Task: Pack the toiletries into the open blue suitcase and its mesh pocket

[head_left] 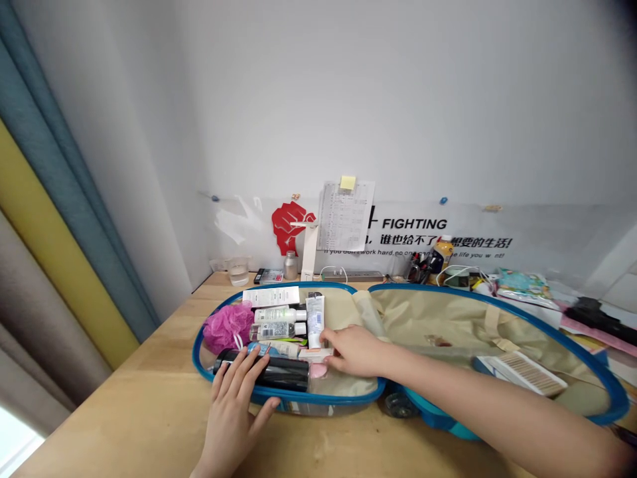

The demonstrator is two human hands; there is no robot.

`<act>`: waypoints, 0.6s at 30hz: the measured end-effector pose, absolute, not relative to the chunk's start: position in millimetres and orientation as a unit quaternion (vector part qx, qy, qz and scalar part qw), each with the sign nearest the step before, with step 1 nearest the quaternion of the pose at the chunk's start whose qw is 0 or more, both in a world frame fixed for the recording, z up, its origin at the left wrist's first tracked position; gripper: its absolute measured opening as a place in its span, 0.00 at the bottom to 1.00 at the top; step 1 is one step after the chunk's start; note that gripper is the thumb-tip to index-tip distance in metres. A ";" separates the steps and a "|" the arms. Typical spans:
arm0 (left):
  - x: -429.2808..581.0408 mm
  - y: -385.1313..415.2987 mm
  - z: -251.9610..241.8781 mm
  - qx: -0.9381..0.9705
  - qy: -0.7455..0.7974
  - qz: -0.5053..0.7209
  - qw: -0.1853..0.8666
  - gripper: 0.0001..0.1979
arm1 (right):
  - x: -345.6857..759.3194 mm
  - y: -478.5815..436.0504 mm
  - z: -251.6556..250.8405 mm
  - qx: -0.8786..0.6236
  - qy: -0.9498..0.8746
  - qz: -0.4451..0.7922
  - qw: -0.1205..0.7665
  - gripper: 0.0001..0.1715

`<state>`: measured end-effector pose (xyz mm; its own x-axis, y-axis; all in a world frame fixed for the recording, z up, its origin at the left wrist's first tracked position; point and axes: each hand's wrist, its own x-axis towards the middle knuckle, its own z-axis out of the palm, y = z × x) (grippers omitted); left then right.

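The black bottle (279, 372) lies along the near rim of the open blue suitcase (343, 397). Your left hand (233, 411) rests on it, fingers spread flat. Your right hand (355, 350) pinches a small pink item (318, 356) beside it, near the white tubes (315, 320) and pink loofah (227, 326).

Left hand (233, 408): flat, fingers spread, palm down.
Right hand (354, 350): arm stretched out, fingers curled down.
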<state>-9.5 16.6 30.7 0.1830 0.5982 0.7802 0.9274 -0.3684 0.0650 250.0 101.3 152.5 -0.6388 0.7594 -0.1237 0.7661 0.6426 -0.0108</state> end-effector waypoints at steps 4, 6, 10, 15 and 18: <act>-9.5 16.7 29.8 -0.736 -0.518 -0.375 0.220 0.26 | 247.7 102.8 150.0 0.395 0.918 -0.027 0.038 0.20; -9.6 16.5 29.2 -0.734 -0.522 -0.376 0.216 0.27 | 247.2 103.5 148.2 0.365 0.930 -0.034 0.035 0.20; -10.2 16.2 28.4 -0.735 -0.529 -0.367 0.214 0.27 | 245.7 107.2 139.1 0.322 0.945 -0.047 0.042 0.20; -9.9 16.7 30.1 -0.734 -0.522 -0.373 0.221 0.27 | 245.6 109.7 128.5 0.320 0.946 -0.046 0.036 0.20; -9.4 16.8 31.0 -0.733 -0.517 -0.381 0.225 0.26 | 246.9 108.6 128.6 0.330 0.942 -0.053 0.032 0.21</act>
<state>-9.4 16.8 31.0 0.1763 0.5862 0.7908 0.9287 -0.3654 0.0638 246.9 108.6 128.6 -0.7801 0.6184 -0.0944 0.6251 0.7765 -0.0790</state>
